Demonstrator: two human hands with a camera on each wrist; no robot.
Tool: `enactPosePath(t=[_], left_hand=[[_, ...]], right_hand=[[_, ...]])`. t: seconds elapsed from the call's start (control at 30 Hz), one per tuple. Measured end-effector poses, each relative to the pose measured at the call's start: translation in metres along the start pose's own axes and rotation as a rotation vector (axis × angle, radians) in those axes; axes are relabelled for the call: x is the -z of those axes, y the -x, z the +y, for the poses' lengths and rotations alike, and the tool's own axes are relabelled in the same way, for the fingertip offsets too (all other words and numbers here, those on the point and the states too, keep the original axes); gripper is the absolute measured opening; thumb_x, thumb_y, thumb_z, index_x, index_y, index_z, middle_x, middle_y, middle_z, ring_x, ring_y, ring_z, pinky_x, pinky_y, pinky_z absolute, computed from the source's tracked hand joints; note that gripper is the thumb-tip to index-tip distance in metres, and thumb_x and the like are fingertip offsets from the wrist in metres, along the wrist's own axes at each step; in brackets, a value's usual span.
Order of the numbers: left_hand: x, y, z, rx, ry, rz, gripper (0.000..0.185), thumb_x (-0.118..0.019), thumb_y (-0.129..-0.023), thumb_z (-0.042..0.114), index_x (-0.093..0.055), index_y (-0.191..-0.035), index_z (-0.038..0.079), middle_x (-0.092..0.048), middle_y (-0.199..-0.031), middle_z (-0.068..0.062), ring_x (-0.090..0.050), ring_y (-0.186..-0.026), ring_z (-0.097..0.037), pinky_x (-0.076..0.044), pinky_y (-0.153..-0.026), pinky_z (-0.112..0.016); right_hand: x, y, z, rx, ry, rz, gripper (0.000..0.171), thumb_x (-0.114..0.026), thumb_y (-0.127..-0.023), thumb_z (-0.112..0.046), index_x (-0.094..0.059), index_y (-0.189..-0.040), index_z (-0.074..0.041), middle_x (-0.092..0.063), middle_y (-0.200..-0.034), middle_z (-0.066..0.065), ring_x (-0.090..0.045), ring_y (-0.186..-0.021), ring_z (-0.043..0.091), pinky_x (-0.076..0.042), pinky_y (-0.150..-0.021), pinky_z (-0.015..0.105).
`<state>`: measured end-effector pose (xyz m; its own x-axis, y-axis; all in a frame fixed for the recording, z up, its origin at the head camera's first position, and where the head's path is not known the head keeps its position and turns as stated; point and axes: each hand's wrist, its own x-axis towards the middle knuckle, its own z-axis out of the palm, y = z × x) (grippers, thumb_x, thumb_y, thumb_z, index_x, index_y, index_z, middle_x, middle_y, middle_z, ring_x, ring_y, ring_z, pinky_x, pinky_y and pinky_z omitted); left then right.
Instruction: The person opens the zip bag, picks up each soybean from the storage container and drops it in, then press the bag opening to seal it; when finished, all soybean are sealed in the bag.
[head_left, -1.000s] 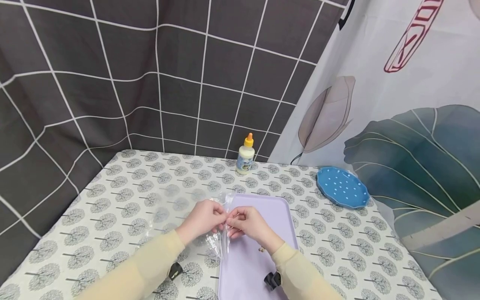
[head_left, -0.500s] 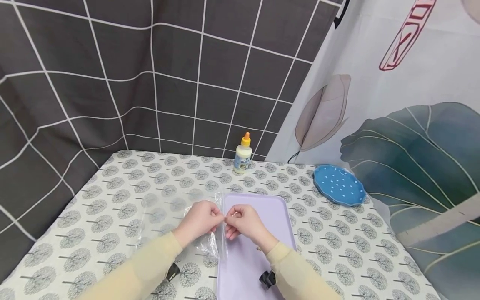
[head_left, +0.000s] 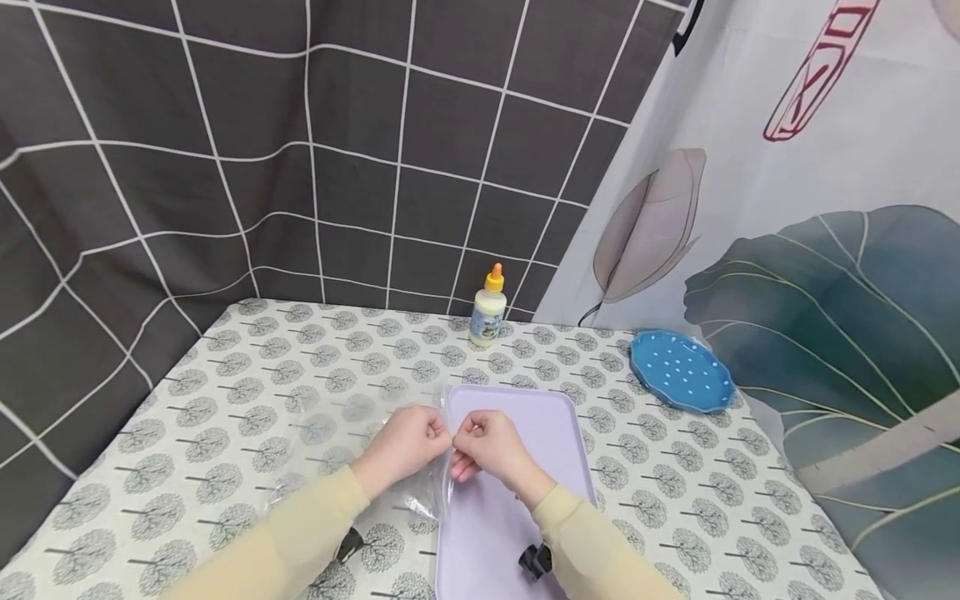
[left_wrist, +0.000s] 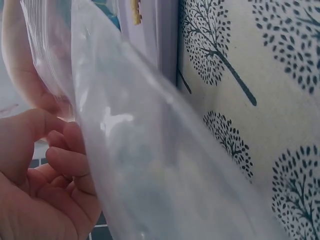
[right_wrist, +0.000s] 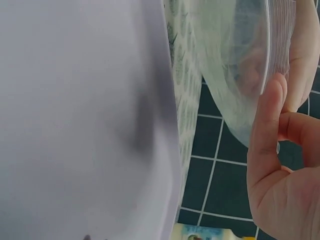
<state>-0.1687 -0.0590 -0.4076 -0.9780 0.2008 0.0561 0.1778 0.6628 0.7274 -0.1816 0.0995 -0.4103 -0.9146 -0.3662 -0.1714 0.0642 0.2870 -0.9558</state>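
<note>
A clear zip-lock bag [left_wrist: 135,130] lies leftward across the cloth, its ribbed zip edge [right_wrist: 278,40] held up between both hands. My left hand [head_left: 408,437] pinches that edge with curled fingers. On the opposite side my right hand [head_left: 491,446] pinches the same edge between thumb and forefinger, the knuckles of both hands side by side. Beneath my right hand spreads a lilac tray [head_left: 532,408], with the bag's mouth along its left rim. A small yellowish piece [left_wrist: 136,12] shows over the tray in the left wrist view.
A glue bottle [head_left: 487,317] with an orange-yellow cap stands at the back of the table, behind the tray. To the right rests a blue dotted plate [head_left: 682,371] near the table's edge. A dark grid curtain [head_left: 360,192] hangs behind the tree-print tablecloth [head_left: 225,392].
Both hands stay at the zip edge with only slight finger shifts. The view drifts a little, and the small tan piece on the tray becomes mostly hidden by the right wrist.
</note>
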Motion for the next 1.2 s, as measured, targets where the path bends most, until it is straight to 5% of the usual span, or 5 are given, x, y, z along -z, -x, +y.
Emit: enactPosePath(t=[0.27, 0.57, 0.97, 1.2], left_hand=[[0.005, 0.003, -0.008, 0.064, 0.005, 0.003, 0.027, -0.061, -0.081, 0.010, -0.043, -0.061, 0.014, -0.040, -0.055, 0.006, -0.039, -0.051, -0.007, -0.037, -0.047, -0.017], [0.010, 0.004, -0.015, 0.086, 0.098, -0.011, 0.026, -0.060, -0.086, 0.014, -0.046, -0.063, 0.014, -0.042, -0.057, 0.006, -0.041, -0.053, -0.009, -0.039, -0.050, -0.018], [0.019, 0.010, -0.019, 0.084, 0.127, 0.004, 0.028, -0.057, -0.084, 0.008, -0.041, -0.063, 0.014, -0.035, -0.054, 0.007, -0.035, -0.052, -0.008, -0.035, -0.051, -0.017], [0.022, 0.014, -0.019, 0.084, 0.133, 0.022, 0.018, -0.057, -0.083, 0.008, -0.050, -0.066, 0.013, -0.038, -0.053, 0.006, -0.037, -0.052, -0.009, -0.041, -0.056, -0.021]], right_hand=[[0.015, 0.001, 0.004, -0.036, 0.037, 0.109, 0.003, -0.054, -0.082, 0.004, -0.052, -0.079, 0.004, -0.063, -0.059, 0.009, -0.059, -0.043, 0.011, -0.059, -0.049, 0.034], [0.026, 0.001, 0.007, -0.059, 0.070, 0.060, 0.009, -0.060, -0.087, -0.002, -0.056, -0.086, 0.006, -0.064, -0.063, 0.011, -0.060, -0.045, 0.012, -0.059, -0.051, 0.034], [0.038, 0.001, 0.013, -0.079, 0.094, 0.049, 0.012, -0.063, -0.087, -0.003, -0.060, -0.088, 0.008, -0.066, -0.069, 0.016, -0.061, -0.048, 0.011, -0.060, -0.054, 0.032], [0.041, 0.002, 0.014, -0.095, 0.133, 0.051, 0.013, -0.065, -0.087, -0.005, -0.061, -0.088, 0.007, -0.066, -0.072, 0.020, -0.061, -0.048, 0.012, -0.059, -0.053, 0.032]])
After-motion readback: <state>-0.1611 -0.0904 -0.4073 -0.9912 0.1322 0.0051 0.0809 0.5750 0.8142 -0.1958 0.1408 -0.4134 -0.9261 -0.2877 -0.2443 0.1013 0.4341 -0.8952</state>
